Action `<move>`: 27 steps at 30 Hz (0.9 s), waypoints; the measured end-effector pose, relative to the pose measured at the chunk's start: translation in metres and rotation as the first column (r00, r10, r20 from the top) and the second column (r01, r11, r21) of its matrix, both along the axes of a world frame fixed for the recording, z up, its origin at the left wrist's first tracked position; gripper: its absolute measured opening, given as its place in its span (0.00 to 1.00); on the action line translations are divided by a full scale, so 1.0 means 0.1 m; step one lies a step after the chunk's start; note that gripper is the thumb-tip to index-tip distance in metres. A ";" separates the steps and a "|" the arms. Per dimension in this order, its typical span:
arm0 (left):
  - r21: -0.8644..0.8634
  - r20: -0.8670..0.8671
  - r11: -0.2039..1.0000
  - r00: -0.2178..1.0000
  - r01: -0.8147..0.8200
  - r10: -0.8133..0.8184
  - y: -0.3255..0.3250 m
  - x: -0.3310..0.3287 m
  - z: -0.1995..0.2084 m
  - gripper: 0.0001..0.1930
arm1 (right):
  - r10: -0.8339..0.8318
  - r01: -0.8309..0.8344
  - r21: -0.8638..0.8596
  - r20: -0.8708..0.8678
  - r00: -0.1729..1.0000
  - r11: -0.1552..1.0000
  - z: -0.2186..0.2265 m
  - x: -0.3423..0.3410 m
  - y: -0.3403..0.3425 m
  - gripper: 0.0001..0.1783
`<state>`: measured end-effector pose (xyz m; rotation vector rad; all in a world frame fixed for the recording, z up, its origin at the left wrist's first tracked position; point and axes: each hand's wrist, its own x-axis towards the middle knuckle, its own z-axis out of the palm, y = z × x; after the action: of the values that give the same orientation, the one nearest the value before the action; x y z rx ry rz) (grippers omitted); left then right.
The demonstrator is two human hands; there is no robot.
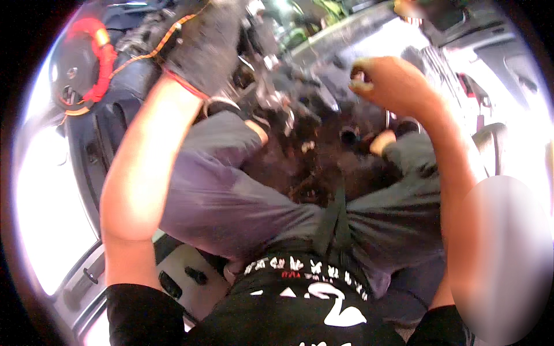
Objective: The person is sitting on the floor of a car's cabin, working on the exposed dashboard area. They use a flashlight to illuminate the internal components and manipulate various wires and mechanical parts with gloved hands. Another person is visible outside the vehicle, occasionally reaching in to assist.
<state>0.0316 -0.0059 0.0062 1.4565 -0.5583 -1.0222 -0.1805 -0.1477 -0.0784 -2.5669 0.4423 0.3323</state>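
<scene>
My left hand [205, 49] wears a dark grey work glove with a red cuff and reaches forward to the upper edge of the head view, into a cluster of dark parts. Its fingers are hidden, so a grip cannot be made out. A yellow and orange cord [167, 41] runs beside the glove toward the steering wheel [74, 72]. My right hand [389, 83], bare, is raised over the right side of the opened-up dashboard [323, 81]. Its thumb and fingers curl toward each other with a gap between them, and no held object is discernible.
I sit in a stripped vehicle cabin with bent legs [231, 179] spread. Between them lies a dirty brown floor [300, 167] with loose bits. Tangled wiring and brackets [271, 95] fill the space ahead. A door panel [190, 277] borders my left, and a blurred patch covers the right edge.
</scene>
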 end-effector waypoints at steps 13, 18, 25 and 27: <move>0.145 0.497 0.989 0.862 0.036 -0.104 -0.10 0.03 -0.09 0.16 | -0.080 0.067 0.118 0.111 0.991 0.991 0.27 -0.23 0.01 0.20; 0.166 0.523 0.984 0.840 0.064 -0.143 -0.16 0.00 -0.16 0.14 | -0.176 0.144 0.182 0.168 0.970 0.973 0.36 -0.29 -0.11 0.19; 0.156 0.589 0.988 0.801 0.011 -0.102 -0.12 0.16 -0.40 0.17 | -0.189 0.159 0.205 0.136 0.972 0.966 0.43 -0.26 -0.12 0.19; 0.135 0.526 0.991 0.848 -0.012 -0.061 -0.11 0.24 -0.57 0.17 | -0.182 0.155 0.212 0.115 0.976 0.965 0.41 -0.25 -0.10 0.19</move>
<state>0.0558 -0.0169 -0.0508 1.8713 -0.9194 -0.6734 -0.2057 -0.1579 -0.0378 -2.3175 0.5444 0.1349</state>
